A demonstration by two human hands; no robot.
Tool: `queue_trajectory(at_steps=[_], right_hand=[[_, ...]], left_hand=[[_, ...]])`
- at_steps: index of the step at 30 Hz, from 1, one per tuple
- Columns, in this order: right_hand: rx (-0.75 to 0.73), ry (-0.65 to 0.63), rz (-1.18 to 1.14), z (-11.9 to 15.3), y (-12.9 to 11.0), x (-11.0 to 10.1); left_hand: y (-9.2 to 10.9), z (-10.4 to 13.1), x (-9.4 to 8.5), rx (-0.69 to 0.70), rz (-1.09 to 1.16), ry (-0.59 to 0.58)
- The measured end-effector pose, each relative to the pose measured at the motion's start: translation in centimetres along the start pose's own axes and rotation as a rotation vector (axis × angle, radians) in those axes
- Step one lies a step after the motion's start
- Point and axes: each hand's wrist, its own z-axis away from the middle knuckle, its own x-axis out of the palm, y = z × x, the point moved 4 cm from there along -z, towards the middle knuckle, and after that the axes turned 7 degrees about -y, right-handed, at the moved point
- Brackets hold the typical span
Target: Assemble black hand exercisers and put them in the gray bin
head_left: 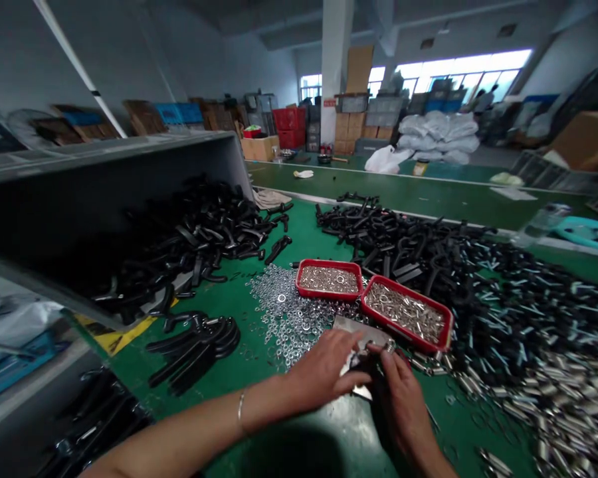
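My left hand [329,367], with a thin bracelet on the wrist, reaches over a metal plate [351,325] on the green table. Its thumb and fingers curl around a dark part [363,366]. Close beside it on the right, my right hand [401,392] pinches the same black part, which has a small silvery piece [389,346] at its top end. Much of the part is hidden by my fingers. Behind the plate stand two red trays, one with tiny metal pieces [329,279], the other with small pins [403,312]. Loose nuts and washers [284,312] lie left of the plate.
Black handles spill from a tipped grey crate [239,166] at the left. A few black assemblies [199,348] lie nearer. Piles of black parts [408,242] and silvery cylinders [573,398] cover the right side. A second green table [448,192] runs behind.
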Motion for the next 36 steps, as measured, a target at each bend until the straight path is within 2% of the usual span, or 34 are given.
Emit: queue_trajectory(at_steps=[2,3,5,6,7,9,12,16,19,22,24,26,28,29,30,33,34,36], right_hand=[[-0.023,0.031,0.021,-0.3,0.5,-0.4],[-0.033,0.045,0.026,-0.4,0.7,-0.6],[-0.054,0.066,0.03,-0.7,1.2,-0.8],[-0.062,0.078,0.027,-0.8,1.4,-0.8],[-0.061,0.081,0.018,-1.0,1.6,-0.7],[-0.036,0.08,-0.024,-1.4,1.9,-0.7],[0.044,0.051,-0.099,-2.2,1.9,-0.7],[0.124,-0.011,-0.203,-3.0,1.2,-0.9],[0.15,-0.051,-0.273,-3.4,0.9,-1.1],[0.14,-0.083,-0.311,-3.9,0.8,-1.1],[0.108,-0.087,-0.294,-4.1,0.7,-1.2],[0.065,-0.077,-0.256,-4.2,0.6,-1.2],[0.03,-0.08,-0.212,-4.3,0.6,-1.1],[0.02,-0.095,-0.181,-4.4,0.6,-1.0],[0.01,-0.113,-0.144,-4.4,0.7,-0.9],[-0.055,-0.13,0.006,-4.3,0.6,-0.9],[-0.088,-0.12,0.066,-4.2,0.5,-1.0],[-0.147,-0.094,0.2,-4.0,0.0,-1.5]], left_hand=[[-4.5,-1.2,-4.3,-0.059,-0.069,0.055],[-7.3,-2.0,-6.5,-0.139,-0.12,0.11],[-13.6,-3.5,-10.2,-0.387,-0.245,0.127],[-16.6,-4.2,-11.6,-0.544,-0.307,0.114],[-19.2,-4.8,-12.6,-0.618,-0.329,0.11],[-23.2,-6.0,-13.4,-0.716,-0.352,0.103],[-26.6,-7.3,-12.6,-0.782,-0.34,0.12],[-28.7,-8.4,-11.3,-0.85,-0.258,0.149],[-29.6,-9.0,-11.9,-0.869,-0.134,0.147],[-29.3,-9.2,-13.6,-0.868,0.039,0.151],[-27.8,-8.9,-14.7,-0.856,0.149,0.168],[-24.7,-8.0,-15.2,-0.785,0.322,0.239],[-20.0,-6.6,-14.3,-0.638,0.615,0.339],[-17.3,-5.8,-13.1,-0.544,0.815,0.37],[-14.5,-5.0,-11.5,-0.503,0.894,0.343],[-7.4,-2.9,-4.5,-0.491,1.081,0.212],[-5.8,-2.6,-2.1,-0.491,1.118,0.17],[-3.8,-2.3,2.1,-0.522,1.136,0.092]])
